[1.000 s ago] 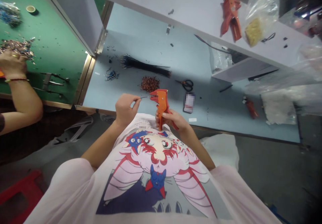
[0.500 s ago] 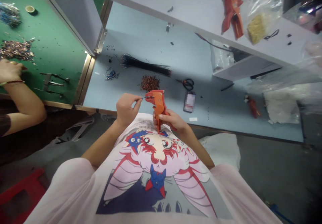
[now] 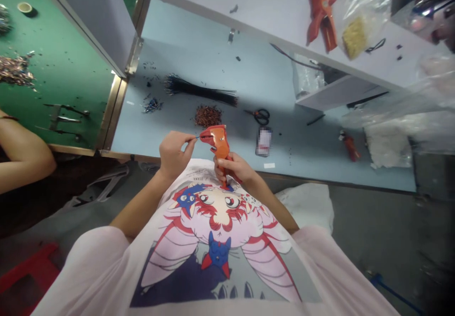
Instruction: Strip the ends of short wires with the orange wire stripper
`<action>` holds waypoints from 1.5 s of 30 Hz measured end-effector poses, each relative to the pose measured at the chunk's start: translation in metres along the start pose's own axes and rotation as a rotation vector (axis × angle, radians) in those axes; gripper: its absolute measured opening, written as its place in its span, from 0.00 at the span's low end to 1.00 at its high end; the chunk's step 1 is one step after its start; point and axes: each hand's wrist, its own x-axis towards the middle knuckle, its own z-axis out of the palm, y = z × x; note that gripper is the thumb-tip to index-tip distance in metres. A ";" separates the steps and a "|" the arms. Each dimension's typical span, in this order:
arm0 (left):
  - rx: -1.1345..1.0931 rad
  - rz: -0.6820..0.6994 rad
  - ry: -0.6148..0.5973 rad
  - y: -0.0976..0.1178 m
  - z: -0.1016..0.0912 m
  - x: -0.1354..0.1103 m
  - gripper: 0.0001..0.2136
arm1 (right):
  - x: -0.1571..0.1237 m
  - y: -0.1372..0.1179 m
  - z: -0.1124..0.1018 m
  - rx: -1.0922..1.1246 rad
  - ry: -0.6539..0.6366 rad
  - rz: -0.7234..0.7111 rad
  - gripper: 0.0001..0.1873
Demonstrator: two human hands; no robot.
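My right hand is wrapped round the handles of an orange wire stripper, held upright over my lap with its jaws pointing left. My left hand pinches a short thin dark wire between thumb and fingers. The wire's end reaches into the stripper's jaws. Both hands hover just in front of the near edge of the pale blue worktable.
On the table lie a bundle of black wires, a pile of reddish wire bits, black scissors and a small card. A second orange stripper rests on the shelf above. Another person's arm is at the left by a green bench.
The stripper and the wire have come together, so the wire end now sits in the jaws. The view has shifted slightly left, and the neighbour's hand has moved out of sight.
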 end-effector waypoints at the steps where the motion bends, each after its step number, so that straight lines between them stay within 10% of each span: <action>1: -0.001 -0.006 -0.004 -0.001 0.001 0.000 0.06 | 0.001 0.001 0.000 0.014 0.002 0.001 0.16; 21: 0.028 -0.056 -0.028 -0.016 0.012 -0.006 0.08 | 0.010 0.008 -0.012 0.245 0.003 0.095 0.18; 33: -0.071 0.056 -0.074 0.011 -0.008 -0.004 0.04 | 0.013 -0.008 0.005 -0.197 0.404 -0.310 0.14; 45: -0.176 0.124 -0.133 0.021 -0.007 -0.007 0.03 | 0.013 -0.016 0.020 -0.245 0.482 -0.415 0.08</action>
